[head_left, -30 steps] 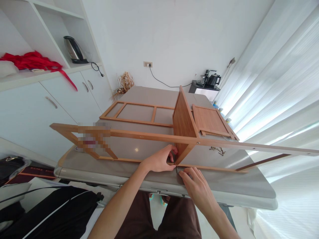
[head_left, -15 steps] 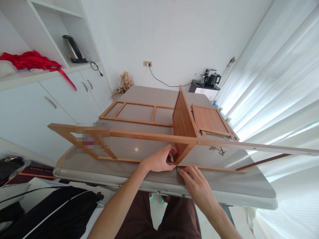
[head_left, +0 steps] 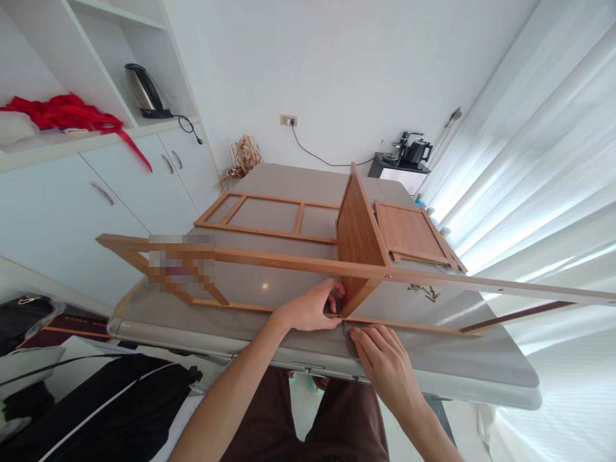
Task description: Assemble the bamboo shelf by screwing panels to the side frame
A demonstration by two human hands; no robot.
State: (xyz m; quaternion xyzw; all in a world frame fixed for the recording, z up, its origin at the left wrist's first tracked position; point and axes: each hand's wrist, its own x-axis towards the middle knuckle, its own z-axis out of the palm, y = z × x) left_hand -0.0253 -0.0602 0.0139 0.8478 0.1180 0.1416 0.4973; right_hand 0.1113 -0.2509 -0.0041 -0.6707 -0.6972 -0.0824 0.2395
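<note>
A wooden side frame (head_left: 298, 260) stands on its long edge along the table's near side. A wooden panel (head_left: 360, 231) meets it crosswise, rising toward the far side. My left hand (head_left: 315, 307) is closed around the lower corner where panel and frame join, thumb along the bottom rail. Just to its right, my right hand (head_left: 380, 350) pinches a small bent metal hex key (head_left: 345, 328), whose upper end is at the bottom rail below the panel. The fingers partly cover the key.
Several loose screws (head_left: 423, 292) lie on the grey table (head_left: 283, 173) right of the panel. Another ladder-like wooden frame (head_left: 269, 232) lies flat behind, and slatted wooden panels (head_left: 414, 231) rest at the back right. The standing frame's upper rail spans the table in front of me.
My right hand has shifted its fingers on the hex key, and they now lie flatter and closer together. My left hand keeps its hold on the corner. The view has shifted slightly.
</note>
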